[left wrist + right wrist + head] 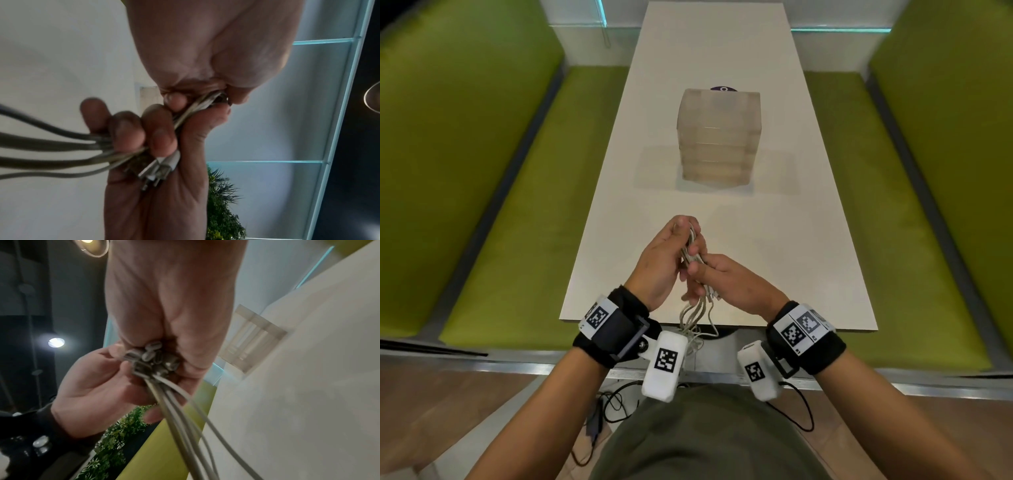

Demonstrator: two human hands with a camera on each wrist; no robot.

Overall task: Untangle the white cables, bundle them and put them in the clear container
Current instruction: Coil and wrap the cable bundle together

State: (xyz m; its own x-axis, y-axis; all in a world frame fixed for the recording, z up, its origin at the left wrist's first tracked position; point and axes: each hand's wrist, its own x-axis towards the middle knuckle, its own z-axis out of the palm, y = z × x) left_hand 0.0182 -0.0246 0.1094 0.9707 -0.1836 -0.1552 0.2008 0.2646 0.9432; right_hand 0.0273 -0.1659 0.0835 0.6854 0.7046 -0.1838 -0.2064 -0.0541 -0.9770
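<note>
Both hands hold one bunch of white cables [692,255] above the near end of the white table [774,260]. My left hand [686,228] grips the upper part of the bunch. My right hand [697,275] is curled round it just below. In the left wrist view the right hand's fingers [144,129] wrap the strands, and metal-tipped plugs [158,168] stick out beside them. The right wrist view shows the plug ends [152,356] clustered in the right palm [170,308]. Loose strands [697,320] hang past the table's front edge. The clear container [719,137] stands mid-table, beyond both hands.
Green upholstered benches [493,212] run along both sides of the table. A dark round object [723,89] peeks out behind the container. Black cords [616,397] lie on the wooden floor below the table's front edge.
</note>
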